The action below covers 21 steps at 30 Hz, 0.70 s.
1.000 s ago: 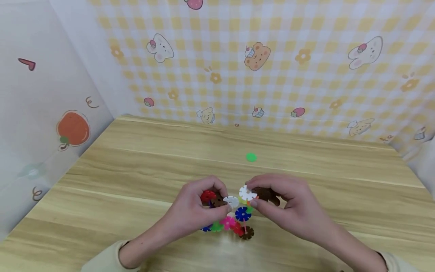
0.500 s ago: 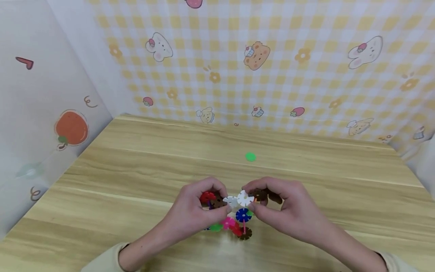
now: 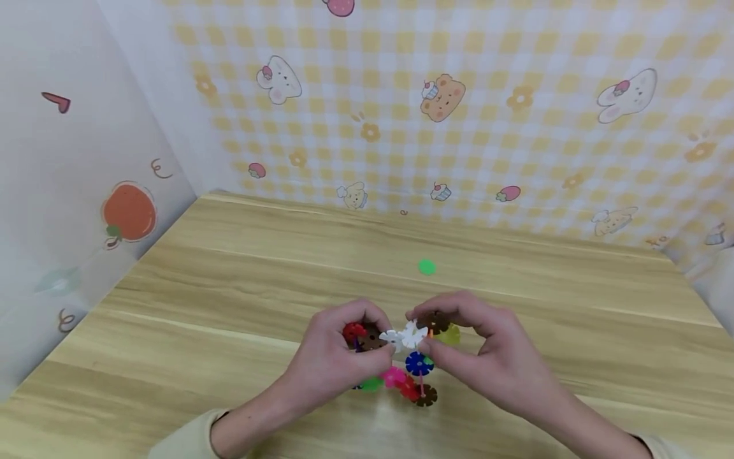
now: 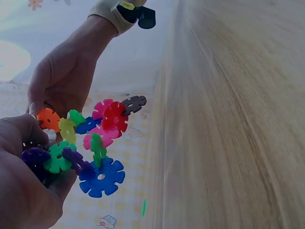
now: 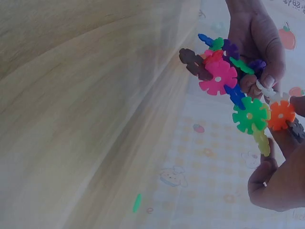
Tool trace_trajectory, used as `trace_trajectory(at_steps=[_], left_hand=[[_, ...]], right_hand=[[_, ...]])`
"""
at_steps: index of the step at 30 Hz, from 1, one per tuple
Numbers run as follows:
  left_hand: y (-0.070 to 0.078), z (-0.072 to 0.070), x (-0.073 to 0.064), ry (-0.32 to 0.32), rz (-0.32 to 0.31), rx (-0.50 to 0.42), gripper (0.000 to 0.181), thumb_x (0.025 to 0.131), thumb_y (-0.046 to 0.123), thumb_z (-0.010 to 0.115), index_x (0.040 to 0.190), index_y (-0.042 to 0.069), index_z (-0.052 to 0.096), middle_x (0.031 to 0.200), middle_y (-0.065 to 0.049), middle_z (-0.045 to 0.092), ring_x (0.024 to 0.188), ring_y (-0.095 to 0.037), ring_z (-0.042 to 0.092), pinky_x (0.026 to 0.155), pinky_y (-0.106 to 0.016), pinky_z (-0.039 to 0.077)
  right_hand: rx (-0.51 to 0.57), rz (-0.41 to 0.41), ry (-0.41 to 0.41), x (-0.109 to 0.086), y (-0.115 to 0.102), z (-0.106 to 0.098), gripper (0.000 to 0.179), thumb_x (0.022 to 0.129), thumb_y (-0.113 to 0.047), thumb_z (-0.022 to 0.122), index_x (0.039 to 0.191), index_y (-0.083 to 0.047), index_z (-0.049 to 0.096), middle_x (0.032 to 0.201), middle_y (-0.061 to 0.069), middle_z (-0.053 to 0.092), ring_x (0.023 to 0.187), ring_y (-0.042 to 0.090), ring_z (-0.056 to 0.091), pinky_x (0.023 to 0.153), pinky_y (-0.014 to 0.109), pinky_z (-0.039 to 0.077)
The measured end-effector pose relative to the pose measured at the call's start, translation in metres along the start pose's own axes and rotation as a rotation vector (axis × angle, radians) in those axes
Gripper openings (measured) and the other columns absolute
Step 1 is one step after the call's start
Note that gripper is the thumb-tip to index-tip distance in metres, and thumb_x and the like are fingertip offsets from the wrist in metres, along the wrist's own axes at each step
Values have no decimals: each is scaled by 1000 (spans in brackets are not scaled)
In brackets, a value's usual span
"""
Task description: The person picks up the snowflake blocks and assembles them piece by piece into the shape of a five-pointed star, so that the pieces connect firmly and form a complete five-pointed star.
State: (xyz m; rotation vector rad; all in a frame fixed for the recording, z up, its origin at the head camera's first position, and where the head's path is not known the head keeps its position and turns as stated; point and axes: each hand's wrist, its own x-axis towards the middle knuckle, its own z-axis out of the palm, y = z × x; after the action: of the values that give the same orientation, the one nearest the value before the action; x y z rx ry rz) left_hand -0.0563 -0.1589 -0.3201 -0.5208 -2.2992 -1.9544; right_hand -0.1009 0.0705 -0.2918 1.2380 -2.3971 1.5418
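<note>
Notched plastic discs, joined edge to edge in many colours, hang between the two hands above the table. My left hand pinches a white disc at the chain's left part, beside brown and red discs. My right hand pinches another white disc, which overlaps the first one in the head view. Below dangle a blue disc, a pink disc and a brown disc. An orange disc and a green disc show near the right fingers in the right wrist view.
A single green disc lies on the wooden table beyond the hands. Behind the table stands a yellow checked backdrop with cartoon prints, and a pale wall rises on the left.
The right hand has moved the white disc left, up against the left hand's white disc. A yellow disc now shows under the right fingers. The head view has shifted slightly.
</note>
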Motion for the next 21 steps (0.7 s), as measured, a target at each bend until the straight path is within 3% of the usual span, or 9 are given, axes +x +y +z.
trace_trajectory(at_steps=[5,8,17,21], left_hand=[[4,2,0,13,-49,-40,18,83,-4,71,91,12,67,82,-3,67,65,-11,59,58,-28,56],[6,3,0,20,-75,-72,15,84,-3,71,91,10,68,82,-6,67,64,-11,59,58,-27,55],[6,3,4,24,-160,-144,9,87,0,69,92,8,67,76,-6,63,57,-9,51,47,-25,48],[4,1,3,36,-178,-141,10,88,2,70,93,11,67,77,-7,63,59,-11,53,49,-26,50]], right_hand=[[209,160,-52,2,-4,-4,26,96,-4,70,117,-17,72,117,5,74,108,15,70,77,36,62],[302,214,-82,3,-6,-6,23,97,-4,68,117,-13,72,119,12,73,110,18,71,75,39,63],[291,276,-69,4,-8,-4,22,99,-10,69,120,-14,71,116,3,74,104,19,73,81,36,62],[309,285,-58,5,-5,-3,31,98,-9,69,129,-14,66,124,10,71,108,19,71,83,34,62]])
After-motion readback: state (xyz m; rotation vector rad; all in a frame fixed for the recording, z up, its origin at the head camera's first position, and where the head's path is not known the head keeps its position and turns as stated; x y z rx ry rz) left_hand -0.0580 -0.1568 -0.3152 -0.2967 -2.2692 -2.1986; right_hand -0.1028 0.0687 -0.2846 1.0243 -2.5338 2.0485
